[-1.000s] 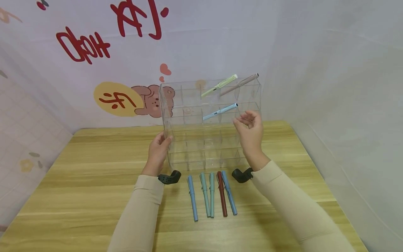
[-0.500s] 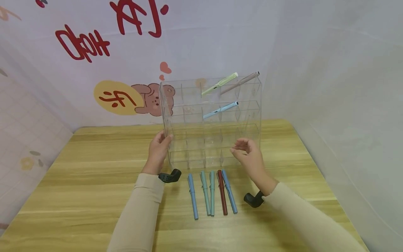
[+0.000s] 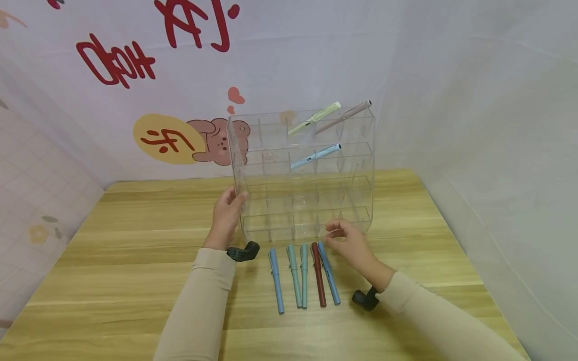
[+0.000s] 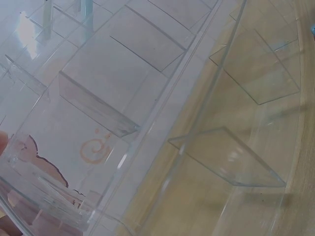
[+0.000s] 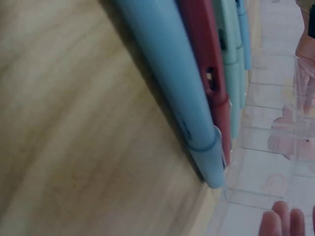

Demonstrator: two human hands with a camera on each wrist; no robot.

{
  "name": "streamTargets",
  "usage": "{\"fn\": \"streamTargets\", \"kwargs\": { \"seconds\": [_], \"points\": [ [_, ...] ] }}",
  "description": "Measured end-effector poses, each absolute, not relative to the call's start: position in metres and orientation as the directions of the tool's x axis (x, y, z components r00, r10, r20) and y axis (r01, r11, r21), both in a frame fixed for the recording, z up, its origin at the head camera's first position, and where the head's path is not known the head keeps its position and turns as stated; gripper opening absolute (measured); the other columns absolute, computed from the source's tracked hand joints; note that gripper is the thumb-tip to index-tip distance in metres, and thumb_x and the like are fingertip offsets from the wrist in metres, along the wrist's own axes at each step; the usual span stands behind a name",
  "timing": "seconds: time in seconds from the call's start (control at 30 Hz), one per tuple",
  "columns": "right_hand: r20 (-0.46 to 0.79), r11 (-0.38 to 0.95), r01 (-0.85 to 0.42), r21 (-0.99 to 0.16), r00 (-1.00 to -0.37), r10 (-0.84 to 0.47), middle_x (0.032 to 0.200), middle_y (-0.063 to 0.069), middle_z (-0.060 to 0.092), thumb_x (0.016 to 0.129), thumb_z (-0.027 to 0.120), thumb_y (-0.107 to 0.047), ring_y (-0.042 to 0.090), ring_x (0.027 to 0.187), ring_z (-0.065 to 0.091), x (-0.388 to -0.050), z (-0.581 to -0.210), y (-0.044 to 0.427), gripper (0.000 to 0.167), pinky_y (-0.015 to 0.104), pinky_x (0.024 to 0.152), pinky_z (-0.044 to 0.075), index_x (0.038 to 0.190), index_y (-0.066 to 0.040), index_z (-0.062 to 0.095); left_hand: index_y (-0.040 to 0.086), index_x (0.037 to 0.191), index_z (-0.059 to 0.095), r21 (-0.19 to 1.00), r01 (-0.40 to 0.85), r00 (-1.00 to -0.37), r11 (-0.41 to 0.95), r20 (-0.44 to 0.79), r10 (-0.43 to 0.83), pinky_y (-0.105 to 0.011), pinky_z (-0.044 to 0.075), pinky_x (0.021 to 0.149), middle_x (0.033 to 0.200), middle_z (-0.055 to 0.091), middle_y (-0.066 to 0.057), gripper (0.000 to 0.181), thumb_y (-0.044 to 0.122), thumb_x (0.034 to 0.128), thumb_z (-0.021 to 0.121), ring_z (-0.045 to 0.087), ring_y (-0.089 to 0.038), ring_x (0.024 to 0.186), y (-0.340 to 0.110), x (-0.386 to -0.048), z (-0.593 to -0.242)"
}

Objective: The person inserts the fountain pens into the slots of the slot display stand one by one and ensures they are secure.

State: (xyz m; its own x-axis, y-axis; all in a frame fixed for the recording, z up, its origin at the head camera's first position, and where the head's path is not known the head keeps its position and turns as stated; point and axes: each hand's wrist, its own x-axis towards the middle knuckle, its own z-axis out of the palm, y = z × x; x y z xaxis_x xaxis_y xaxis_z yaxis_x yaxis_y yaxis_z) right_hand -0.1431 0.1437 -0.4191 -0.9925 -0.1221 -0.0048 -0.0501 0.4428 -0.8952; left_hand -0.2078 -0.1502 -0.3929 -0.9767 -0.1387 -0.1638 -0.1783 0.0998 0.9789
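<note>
Gripping the left edge of a clear compartmented display rack, the left hand was at its side. The right hand, its fingers loosely bent and holding nothing, was near the rightmost blue pen, which lay on the wooden table beside a dark red pen.

I observe the left arm and right arm extended forward. Left hand: in a grip, thumb inward. Right hand: lower in my head view, fingers bent, thumb apart from the fingertips.
</note>
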Motion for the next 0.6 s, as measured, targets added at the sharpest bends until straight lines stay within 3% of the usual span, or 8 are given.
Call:
{"fn": "streamTargets", "kwargs": {
  "seconds": [0.17, 0.6],
  "points": [
    [-0.076, 0.481, -0.012, -0.876, -0.984, -0.161, 0.117, 0.019, 0.06, 0.087, 0.068, -0.003, 0.031, 0.102, 0.061, -0.1405, -0.4245, 0.1433, 0.031, 0.035, 0.077, 0.053, 0.116, 0.004, 0.06, 0.016, 0.145, 0.043, 0.98, -0.173, -0.976, 0.098, -0.158, -0.148, -0.047, 0.03, 0.11, 0.145, 0.045, -0.005, 0.053, 0.035, 0.0976, 0.056, 0.04, -0.024, 0.133, -0.1494, -0.2079, -0.3923],
    [-0.139, 0.587, -0.053, -0.808, -0.951, -0.277, 0.114, 0.02, 0.062, 0.083, 0.069, -0.007, 0.035, 0.103, 0.06, -0.1451, -0.4293, 0.1436, 0.038, 0.042, 0.081, 0.053, 0.117, 0.004, 0.059, 0.017, 0.146, 0.043, 0.979, -0.176, -0.976, 0.102, -0.16, -0.146, -0.048, 0.03, 0.111, 0.145, 0.045, -0.005, 0.053, 0.035, 0.098, 0.055, 0.038, -0.024, 0.134, -0.1491, -0.2067, -0.3918]
  ]
}}
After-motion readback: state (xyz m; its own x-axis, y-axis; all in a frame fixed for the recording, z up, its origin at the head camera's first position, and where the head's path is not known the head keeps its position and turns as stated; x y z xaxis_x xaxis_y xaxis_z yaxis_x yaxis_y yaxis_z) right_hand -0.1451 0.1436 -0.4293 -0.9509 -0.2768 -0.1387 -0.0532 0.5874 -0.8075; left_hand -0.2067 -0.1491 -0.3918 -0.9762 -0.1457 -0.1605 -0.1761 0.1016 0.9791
